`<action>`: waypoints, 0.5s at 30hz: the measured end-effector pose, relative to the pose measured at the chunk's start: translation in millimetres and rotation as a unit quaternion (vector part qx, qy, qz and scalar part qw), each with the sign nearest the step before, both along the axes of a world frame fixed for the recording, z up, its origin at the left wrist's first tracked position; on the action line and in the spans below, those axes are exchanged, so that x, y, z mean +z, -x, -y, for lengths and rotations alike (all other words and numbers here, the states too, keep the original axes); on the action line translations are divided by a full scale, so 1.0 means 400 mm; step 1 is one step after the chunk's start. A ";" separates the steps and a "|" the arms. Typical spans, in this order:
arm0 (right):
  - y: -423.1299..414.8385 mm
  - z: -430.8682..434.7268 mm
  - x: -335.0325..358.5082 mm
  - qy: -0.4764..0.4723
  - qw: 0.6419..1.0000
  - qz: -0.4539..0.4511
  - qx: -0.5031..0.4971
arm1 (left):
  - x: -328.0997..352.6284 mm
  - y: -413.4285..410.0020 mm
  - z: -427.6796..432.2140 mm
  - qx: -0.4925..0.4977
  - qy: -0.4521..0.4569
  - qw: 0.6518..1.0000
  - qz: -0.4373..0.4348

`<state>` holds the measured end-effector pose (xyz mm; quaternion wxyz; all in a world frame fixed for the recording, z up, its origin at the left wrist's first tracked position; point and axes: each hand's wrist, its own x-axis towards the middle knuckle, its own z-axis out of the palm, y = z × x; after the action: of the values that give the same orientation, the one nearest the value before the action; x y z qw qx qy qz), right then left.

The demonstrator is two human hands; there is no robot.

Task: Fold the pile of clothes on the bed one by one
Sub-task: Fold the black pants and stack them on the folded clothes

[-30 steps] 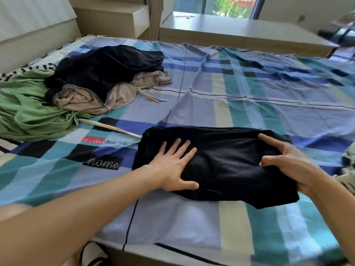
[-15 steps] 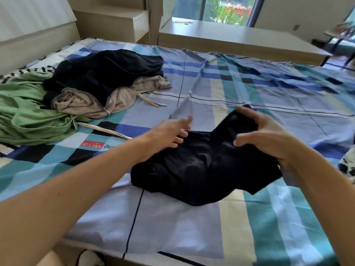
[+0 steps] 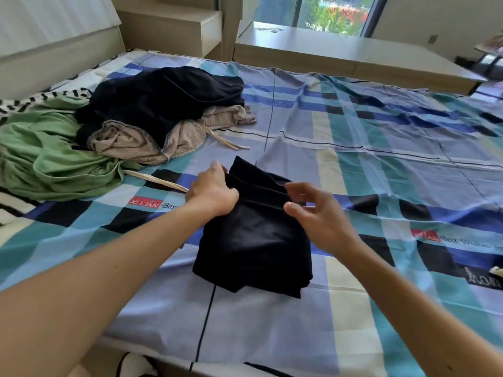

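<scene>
The black garment (image 3: 253, 240) lies folded into a rough rectangle on the checked bedsheet (image 3: 381, 170), right in front of me near the bed's edge. My left hand (image 3: 215, 193) is clenched on its far left corner, fingers bunched into the stacked layers. My right hand (image 3: 315, 213) hovers at the far right corner with fingers spread and loose; it is blurred, so I cannot tell whether a fingertip brushes the cloth, but it grips nothing.

This fabric looks thin, soft and light. I judge it will sag and slide over itself as soon as I lift it, so the layers want holding together at the folded edge, both far corners pinched at once, not the loose hems at the near side, which already splay a little.

The sheet is smooth, with a few creases, and gives plenty of flat space to my right. To the left, well apart, waits the pile: a dark garment (image 3: 163, 99) over a beige one (image 3: 152, 142) with trailing ties, and a green one (image 3: 49, 156) beside them. Beyond the bed stand a wooden nightstand (image 3: 179, 25), a low wooden ledge (image 3: 340, 53) and a window (image 3: 332, 13).
</scene>
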<state>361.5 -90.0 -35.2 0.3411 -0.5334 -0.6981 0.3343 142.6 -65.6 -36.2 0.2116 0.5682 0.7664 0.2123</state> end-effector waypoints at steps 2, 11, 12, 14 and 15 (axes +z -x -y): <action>-0.007 0.029 -0.044 -0.026 0.995 0.081 0.045 | -0.001 -0.021 0.012 -0.066 -0.139 0.972 -0.177; -0.002 0.163 -0.121 -0.021 0.969 0.224 0.099 | -0.054 -0.060 -0.072 -0.351 -0.135 0.893 -0.246; -0.007 0.174 -0.118 -0.027 0.975 0.204 0.088 | -0.046 -0.073 -0.082 -0.344 -0.148 0.896 -0.239; -0.022 0.185 -0.111 -0.047 0.982 0.174 0.056 | -0.028 -0.107 -0.098 -0.350 -0.155 0.892 -0.240; -0.029 0.187 -0.109 -0.060 0.983 0.166 0.040 | -0.021 -0.124 -0.103 -0.362 -0.148 0.888 -0.240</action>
<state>373.1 -164.6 -78.6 0.2378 -0.5317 -0.7848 0.2117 192.2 -24.2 -44.8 -0.0035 0.8645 0.4947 0.0891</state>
